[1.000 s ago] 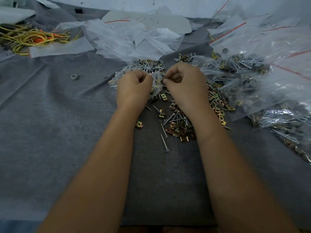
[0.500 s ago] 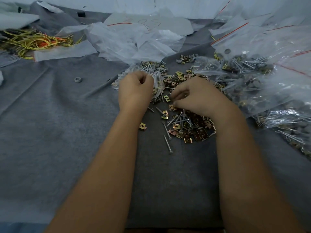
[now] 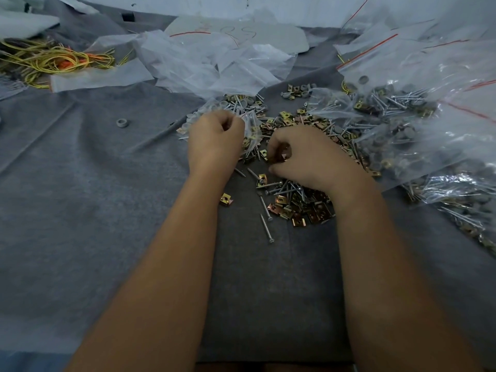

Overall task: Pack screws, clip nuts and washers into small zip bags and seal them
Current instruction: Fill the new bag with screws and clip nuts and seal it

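My left hand (image 3: 214, 138) is closed on the top of a small clear zip bag (image 3: 252, 132) that holds screws and brass clip nuts. My right hand (image 3: 303, 154) rests on the loose pile just right of it, fingers curled around clip nuts. A heap of brass clip nuts (image 3: 303, 208) and several long screws (image 3: 265, 208) lie on the grey felt below my right hand. One clip nut (image 3: 226, 199) lies alone by my left wrist. Grey washers (image 3: 300, 88) sit behind the pile.
Large clear bags of filled packs (image 3: 418, 135) crowd the right side. Empty zip bags (image 3: 214, 65) are heaped at the back centre. Yellow wires (image 3: 51, 61) lie far left. A single grey washer (image 3: 122, 122) sits on the grey felt (image 3: 80, 183) at the left.
My right hand left the bag's mouth, dropped toward me onto the loose clip nuts and closed on some. My left hand kept hold of the bag.
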Motion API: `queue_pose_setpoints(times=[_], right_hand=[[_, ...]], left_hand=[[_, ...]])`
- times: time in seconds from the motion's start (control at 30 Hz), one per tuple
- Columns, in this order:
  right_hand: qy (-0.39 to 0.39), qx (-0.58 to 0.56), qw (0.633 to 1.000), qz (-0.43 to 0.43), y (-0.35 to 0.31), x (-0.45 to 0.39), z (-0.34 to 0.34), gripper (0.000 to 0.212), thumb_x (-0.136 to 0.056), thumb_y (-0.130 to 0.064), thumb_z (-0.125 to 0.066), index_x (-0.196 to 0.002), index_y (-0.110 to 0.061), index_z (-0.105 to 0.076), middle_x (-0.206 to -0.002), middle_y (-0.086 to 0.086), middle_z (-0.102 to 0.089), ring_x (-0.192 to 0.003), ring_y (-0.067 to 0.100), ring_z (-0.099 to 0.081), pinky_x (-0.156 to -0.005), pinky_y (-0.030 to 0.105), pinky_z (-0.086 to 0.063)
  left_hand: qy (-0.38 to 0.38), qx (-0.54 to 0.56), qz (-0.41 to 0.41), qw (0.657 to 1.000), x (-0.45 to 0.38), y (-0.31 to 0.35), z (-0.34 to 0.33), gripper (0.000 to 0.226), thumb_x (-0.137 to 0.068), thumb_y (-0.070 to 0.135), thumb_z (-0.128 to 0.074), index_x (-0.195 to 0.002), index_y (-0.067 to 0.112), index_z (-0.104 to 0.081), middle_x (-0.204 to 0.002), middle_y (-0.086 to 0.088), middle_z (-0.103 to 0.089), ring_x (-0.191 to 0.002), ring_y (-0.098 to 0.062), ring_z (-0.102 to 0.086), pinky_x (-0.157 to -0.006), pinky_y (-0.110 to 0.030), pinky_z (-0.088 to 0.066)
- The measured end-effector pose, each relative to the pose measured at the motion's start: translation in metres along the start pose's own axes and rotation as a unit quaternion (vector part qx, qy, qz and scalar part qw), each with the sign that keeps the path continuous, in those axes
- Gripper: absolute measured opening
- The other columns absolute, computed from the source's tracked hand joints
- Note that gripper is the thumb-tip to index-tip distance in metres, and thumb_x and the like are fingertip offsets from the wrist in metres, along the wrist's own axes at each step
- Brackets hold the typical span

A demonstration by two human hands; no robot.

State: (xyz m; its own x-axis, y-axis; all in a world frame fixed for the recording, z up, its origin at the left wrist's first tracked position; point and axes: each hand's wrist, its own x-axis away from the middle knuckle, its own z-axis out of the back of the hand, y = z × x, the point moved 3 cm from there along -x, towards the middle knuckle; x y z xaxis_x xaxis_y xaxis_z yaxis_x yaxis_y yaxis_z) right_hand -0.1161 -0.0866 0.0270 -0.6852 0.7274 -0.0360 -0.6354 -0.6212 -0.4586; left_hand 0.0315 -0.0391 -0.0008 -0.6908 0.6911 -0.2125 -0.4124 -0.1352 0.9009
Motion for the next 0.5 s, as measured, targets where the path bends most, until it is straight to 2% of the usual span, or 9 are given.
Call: queue_pose_setpoints(times=[0.1,0.17,0.27,0.33,0.4,0.43,0.5], right_hand=[[0.042,-0.042,0.998,0.020,-0.0001,-0.0015,-0.0015,0.019,-0.086,-0.012,-0.067,-0.088,-0.031,-0.064,-0.081,-0.015,-0.058,-0.077,0.004,-0.055,-0.072,0.025,-0.045],[0.063,-0.088,0.994,0.026,-0.0009,-0.0009,-0.0001,0.016,-0.088,-0.015,-0.067,-0.092,-0.030,-0.069,-0.078,-0.012,-0.062,-0.074,0.001,-0.058,-0.070,0.024,-0.045],[0.088,-0.129,0.987,0.023,-0.0005,0.0011,0.0038,0.013,-0.090,-0.020,-0.066,-0.094,-0.031,-0.072,-0.077,-0.006,-0.070,-0.076,0.009,-0.067,-0.077,0.030,-0.053],[0.087,-0.129,0.988,0.023,0.0002,0.0011,0.0038,0.014,-0.092,-0.018,-0.064,-0.094,-0.030,-0.071,-0.078,-0.006,-0.071,-0.077,0.010,-0.069,-0.081,0.032,-0.055],[0.101,-0.144,0.984,0.017,0.0010,-0.0007,0.0023,0.015,-0.092,-0.015,-0.063,-0.094,-0.028,-0.070,-0.083,-0.005,-0.072,-0.077,0.006,-0.068,-0.079,0.027,-0.055],[0.118,-0.161,0.980,0.014,0.0011,-0.0016,0.0020,0.015,-0.091,-0.014,-0.063,-0.093,-0.027,-0.070,-0.084,-0.005,-0.072,-0.075,0.003,-0.068,-0.074,0.020,-0.054],[0.162,-0.180,0.970,0.020,-0.0010,-0.0024,0.0017,0.013,-0.091,-0.015,-0.064,-0.094,-0.025,-0.071,-0.085,-0.009,-0.071,-0.072,-0.002,-0.066,-0.066,0.011,-0.049]], left_hand=[[-0.002,-0.002,0.001,1.000,0.0003,0.0004,-0.0001,0.020,-0.088,0.022,-0.056,-0.079,0.009,-0.070,-0.068,-0.012,-0.064,-0.055,-0.014,-0.046,-0.058,-0.032,-0.044],[-0.004,-0.004,-0.002,1.000,0.0007,0.0013,0.0005,0.021,-0.088,0.020,-0.055,-0.081,0.007,-0.070,-0.069,-0.014,-0.064,-0.056,-0.014,-0.047,-0.057,-0.032,-0.043],[-0.004,-0.007,-0.008,1.000,0.0010,0.0020,0.0017,0.022,-0.088,0.019,-0.054,-0.088,0.004,-0.071,-0.079,-0.018,-0.068,-0.062,-0.018,-0.052,-0.060,-0.041,-0.050],[-0.003,-0.009,-0.011,1.000,0.0007,0.0017,0.0015,0.023,-0.088,0.020,-0.054,-0.088,0.005,-0.071,-0.078,-0.017,-0.068,-0.060,-0.017,-0.052,-0.060,-0.043,-0.051],[-0.003,-0.004,-0.011,1.000,0.0006,0.0011,0.0005,0.022,-0.087,0.020,-0.055,-0.087,0.005,-0.071,-0.075,-0.018,-0.066,-0.056,-0.015,-0.049,-0.055,-0.036,-0.044],[-0.003,0.001,-0.010,1.000,0.0005,0.0010,0.0002,0.022,-0.087,0.020,-0.055,-0.086,0.004,-0.070,-0.074,-0.019,-0.066,-0.055,-0.015,-0.049,-0.056,-0.033,-0.042],[-0.001,0.011,-0.008,1.000,0.0006,0.0009,0.0000,0.022,-0.086,0.020,-0.056,-0.086,0.004,-0.070,-0.072,-0.018,-0.064,-0.056,-0.015,-0.049,-0.057,-0.033,-0.042]])
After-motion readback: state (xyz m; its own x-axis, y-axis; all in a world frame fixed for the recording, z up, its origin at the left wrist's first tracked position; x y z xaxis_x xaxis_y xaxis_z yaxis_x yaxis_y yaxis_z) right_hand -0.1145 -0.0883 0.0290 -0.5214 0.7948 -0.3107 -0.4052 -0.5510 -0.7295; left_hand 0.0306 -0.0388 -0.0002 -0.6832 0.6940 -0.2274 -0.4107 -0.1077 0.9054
